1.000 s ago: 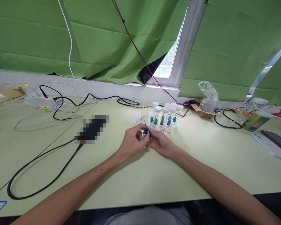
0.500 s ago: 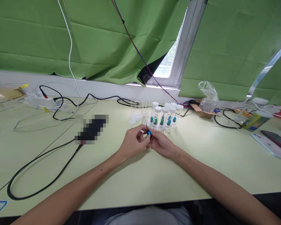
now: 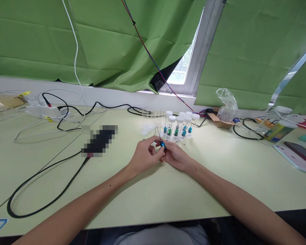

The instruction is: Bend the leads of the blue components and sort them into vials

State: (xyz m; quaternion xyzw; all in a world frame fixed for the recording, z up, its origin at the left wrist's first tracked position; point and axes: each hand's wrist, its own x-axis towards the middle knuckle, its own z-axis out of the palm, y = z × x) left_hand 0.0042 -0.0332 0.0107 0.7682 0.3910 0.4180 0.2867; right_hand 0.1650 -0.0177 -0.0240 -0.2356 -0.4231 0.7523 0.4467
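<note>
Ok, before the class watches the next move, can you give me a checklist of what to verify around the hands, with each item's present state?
1. Blue piece pinched by the left hand: ok.
2. Right hand gripping it too: cannot tell; the hand is right beside it, but its fingertips are partly hidden.
3. Bent wire clear of the tubes behind: cannot tell; they overlap in this single view.
4. White-capped tubes upright: ok.
5. Loose white caps within view: ok, lying left of those tubes.
6. Black cable away from both hands: ok, looped on the table's left side.
</note>
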